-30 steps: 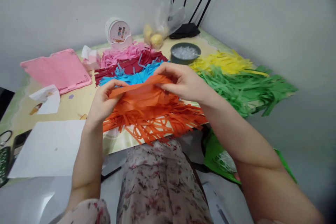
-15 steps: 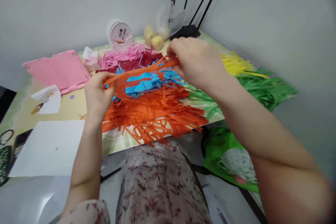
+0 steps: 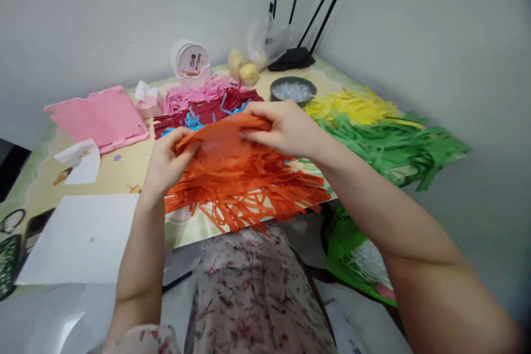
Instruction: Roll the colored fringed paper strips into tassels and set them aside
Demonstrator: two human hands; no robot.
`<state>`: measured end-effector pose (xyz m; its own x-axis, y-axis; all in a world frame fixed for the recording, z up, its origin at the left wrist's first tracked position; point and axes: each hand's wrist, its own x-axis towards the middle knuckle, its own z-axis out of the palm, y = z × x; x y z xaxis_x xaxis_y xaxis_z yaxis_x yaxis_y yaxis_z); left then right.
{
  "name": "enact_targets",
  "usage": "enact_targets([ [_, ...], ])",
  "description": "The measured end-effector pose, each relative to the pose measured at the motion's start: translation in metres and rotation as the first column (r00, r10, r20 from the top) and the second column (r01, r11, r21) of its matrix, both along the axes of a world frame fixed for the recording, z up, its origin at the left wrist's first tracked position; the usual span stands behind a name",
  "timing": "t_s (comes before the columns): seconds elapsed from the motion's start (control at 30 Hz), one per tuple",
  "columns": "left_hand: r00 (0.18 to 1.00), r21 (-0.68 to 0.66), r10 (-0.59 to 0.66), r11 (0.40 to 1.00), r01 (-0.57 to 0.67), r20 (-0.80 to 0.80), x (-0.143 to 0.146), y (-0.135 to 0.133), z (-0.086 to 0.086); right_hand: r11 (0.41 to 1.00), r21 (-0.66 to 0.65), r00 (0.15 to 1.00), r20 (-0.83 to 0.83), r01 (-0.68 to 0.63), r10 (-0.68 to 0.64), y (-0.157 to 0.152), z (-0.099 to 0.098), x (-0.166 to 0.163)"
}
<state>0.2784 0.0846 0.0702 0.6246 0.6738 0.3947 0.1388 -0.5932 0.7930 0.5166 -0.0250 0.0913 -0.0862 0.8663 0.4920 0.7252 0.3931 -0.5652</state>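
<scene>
i hold a piece of orange paper [image 3: 219, 141] up in front of me with both hands. my left hand [image 3: 168, 163] pinches its left end, thumb on top and fingers curled under. my right hand [image 3: 286, 130] grips its right end, fingers closed down on the top edge. so neither hand is nearer: the paper sits right between them, and each one has an end.

the long way of the paper runs from my left to my right, and the right end is a bit higher than the left. the paper is off the worktop [image 3: 120, 163]. it hangs just over the pile of orange strips [image 3: 249, 193], which lies at the near edge, close to my lap. i cannot tell if the bottom of the paper touches the pile.

past my hands lie blue strips [image 3: 193, 120], then dark red strips [image 3: 215, 105] and pink strips [image 3: 199, 90]. green strips [image 3: 390, 144] and yellow strips [image 3: 352, 105] lie off to my right, well apart from my left hand. a white sheet [image 3: 83, 238] lies to my left.
</scene>
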Motion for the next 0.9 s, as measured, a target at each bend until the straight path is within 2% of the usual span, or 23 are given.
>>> enact_targets([
  [0.13, 0.984, -0.204, -0.030, 0.977, 0.066, 0.174, -0.002, 0.004, -0.007, 0.996, 0.026, 0.963, -0.253, -0.089, 0.093, -0.006, -0.002, 0.001],
  [0.23, 0.971, -0.266, -0.125, 0.948, 0.177, 0.202, -0.009, 0.007, -0.007, 0.992, 0.035, 0.928, -0.352, -0.121, 0.126, -0.007, -0.010, 0.005],
  [0.33, 0.948, -0.227, -0.298, 0.921, 0.315, 0.110, -0.019, 0.012, 0.000, 0.992, 0.049, 0.934, -0.335, -0.112, 0.122, -0.010, -0.014, 0.009],
  [0.43, 0.907, -0.289, -0.404, 0.859, 0.422, 0.121, -0.017, 0.014, 0.009, 0.990, 0.082, 0.959, -0.251, -0.117, 0.134, -0.013, -0.013, 0.009],
  [0.5, 0.924, -0.350, -0.371, 0.856, 0.380, 0.095, -0.009, 0.011, 0.015, 0.987, 0.101, 0.973, -0.181, -0.129, 0.145, -0.014, -0.011, 0.009],
  [0.57, 0.947, -0.366, -0.315, 0.891, 0.270, -0.069, 0.001, 0.007, 0.021, 0.983, 0.111, 0.981, -0.105, -0.149, 0.160, -0.017, -0.007, 0.012],
  [0.63, 0.935, -0.305, -0.264, 0.934, 0.187, -0.236, 0.008, 0.003, 0.027, 0.979, 0.064, 0.980, -0.008, -0.196, 0.196, -0.020, 0.002, 0.019],
  [0.73, 0.925, -0.087, -0.145, 0.989, 0.122, -0.352, 0.010, 0.001, 0.034, 0.967, -0.089, 0.960, 0.132, -0.237, 0.247, -0.028, 0.020, 0.030],
  [0.83, 0.908, 0.119, -0.025, 0.989, 0.083, -0.419, 0.010, -0.002, 0.038, 0.993, -0.058, 0.976, 0.190, -0.100, 0.109, -0.028, 0.032, 0.027],
  [0.9, 0.891, 0.170, -0.002, 0.981, 0.089, -0.453, 0.010, -0.007, 0.040, 0.999, -0.033, 0.971, 0.239, -0.007, 0.015, -0.022, 0.031, 0.016],
])
